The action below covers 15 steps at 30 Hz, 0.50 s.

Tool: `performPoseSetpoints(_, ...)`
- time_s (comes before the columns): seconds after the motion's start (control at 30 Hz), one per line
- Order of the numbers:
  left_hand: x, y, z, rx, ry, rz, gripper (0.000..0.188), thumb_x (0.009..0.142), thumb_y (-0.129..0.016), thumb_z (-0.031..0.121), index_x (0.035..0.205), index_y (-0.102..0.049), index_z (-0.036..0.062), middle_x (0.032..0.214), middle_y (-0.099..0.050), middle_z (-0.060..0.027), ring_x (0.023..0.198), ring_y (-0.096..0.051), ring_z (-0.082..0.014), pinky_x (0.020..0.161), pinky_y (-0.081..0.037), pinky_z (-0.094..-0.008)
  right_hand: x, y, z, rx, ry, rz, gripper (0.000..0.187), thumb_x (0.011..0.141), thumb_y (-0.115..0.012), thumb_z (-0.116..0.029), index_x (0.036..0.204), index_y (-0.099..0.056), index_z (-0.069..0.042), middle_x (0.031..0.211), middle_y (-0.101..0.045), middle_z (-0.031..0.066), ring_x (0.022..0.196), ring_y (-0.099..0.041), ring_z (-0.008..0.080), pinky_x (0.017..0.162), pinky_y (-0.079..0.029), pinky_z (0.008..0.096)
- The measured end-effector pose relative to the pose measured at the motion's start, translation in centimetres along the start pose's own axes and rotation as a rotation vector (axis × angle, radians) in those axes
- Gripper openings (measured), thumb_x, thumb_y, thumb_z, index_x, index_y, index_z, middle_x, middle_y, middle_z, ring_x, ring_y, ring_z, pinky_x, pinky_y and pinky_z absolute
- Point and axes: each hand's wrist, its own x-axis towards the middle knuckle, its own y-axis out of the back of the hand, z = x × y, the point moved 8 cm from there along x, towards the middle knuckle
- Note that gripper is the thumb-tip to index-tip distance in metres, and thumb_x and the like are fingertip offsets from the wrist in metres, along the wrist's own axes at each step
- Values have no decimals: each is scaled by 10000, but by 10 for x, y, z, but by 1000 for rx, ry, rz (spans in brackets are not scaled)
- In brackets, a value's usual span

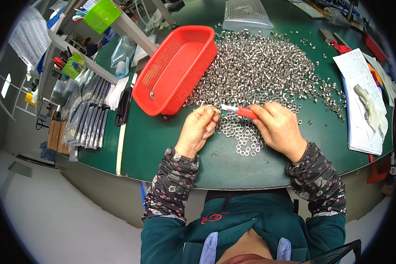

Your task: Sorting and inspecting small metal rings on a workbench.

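Between the thumb and fingers of my left hand [197, 129] is a small metal ring [216, 112], partly hidden by the fingertips. My right hand [279, 128] grips a red-handled utility knife [246, 112], its blade pointing left toward that ring, close to it; whether they touch I cannot tell. Below and between my hands, many loose metal rings [240, 130] lie flat on the green table. A large heap of similar short metal rings [262, 66] spreads behind them.
A red plastic basket [163, 108] stands left of the heap, with a few small pieces inside. Clear plastic bags [246, 13] lie at the back. On the right are paper sheets [361, 132] under a white glove [369, 108]. Packaged dark parts [90, 119] lie at the left.
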Motion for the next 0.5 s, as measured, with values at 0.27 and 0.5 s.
performPoseSetpoints(0.27,-7,4,20,-77,58,36,67,881,-523,74,939,-530,41,800,-579,-72,560,-480,-80,371,-300,-162,2,0,0,-37,-18,-49,285,731,-698,-99,998,-606,-65,723,-508,49,671,-555,218,567,-462,344)
performPoseSetpoints(0.5,-19,-3,42,1401,2,215,248,661,-775,205,757,-614,42,645,-500,-45,588,-516,-155,544,-416,-327,1,-3,1,-27,-24,-62,286,736,-695,-105,1004,-607,-59,728,-516,55,680,-564,225,574,-468,349)
